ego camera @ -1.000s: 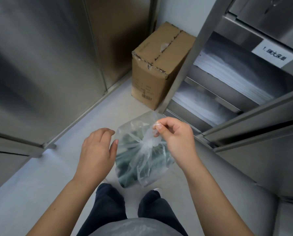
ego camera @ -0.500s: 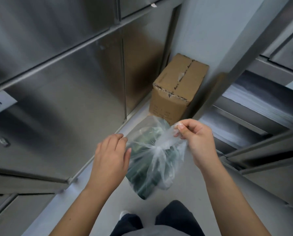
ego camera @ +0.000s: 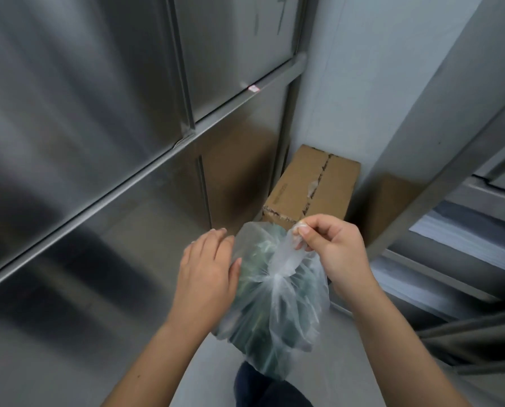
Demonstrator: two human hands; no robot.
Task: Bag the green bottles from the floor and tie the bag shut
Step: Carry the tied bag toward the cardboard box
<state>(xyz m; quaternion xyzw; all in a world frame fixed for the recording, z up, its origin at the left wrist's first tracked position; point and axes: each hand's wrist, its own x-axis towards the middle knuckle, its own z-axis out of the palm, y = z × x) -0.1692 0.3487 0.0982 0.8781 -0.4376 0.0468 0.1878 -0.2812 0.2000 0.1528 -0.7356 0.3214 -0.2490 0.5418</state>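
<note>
Right hand (ego camera: 335,254) pinches clear plastic bag (ego camera: 277,315) by its neck; left hand (ego camera: 207,273) flat, fingers straight, against it. Brown cardboard box (ego camera: 312,186) in corner, brushed-steel cabinet doors (ego camera: 83,127), pale grey floor (ego camera: 213,377).

1. One wide-angle view looks from the person's head, forward and down.
2. It is close: the left hand (ego camera: 207,277) and right hand (ego camera: 332,251), at the bag (ego camera: 277,318), fill the near centre.
3. Cabinets (ego camera: 83,142) line the left, a box (ego camera: 312,189) stands far, shelves (ego camera: 439,276) edge the right.
</note>
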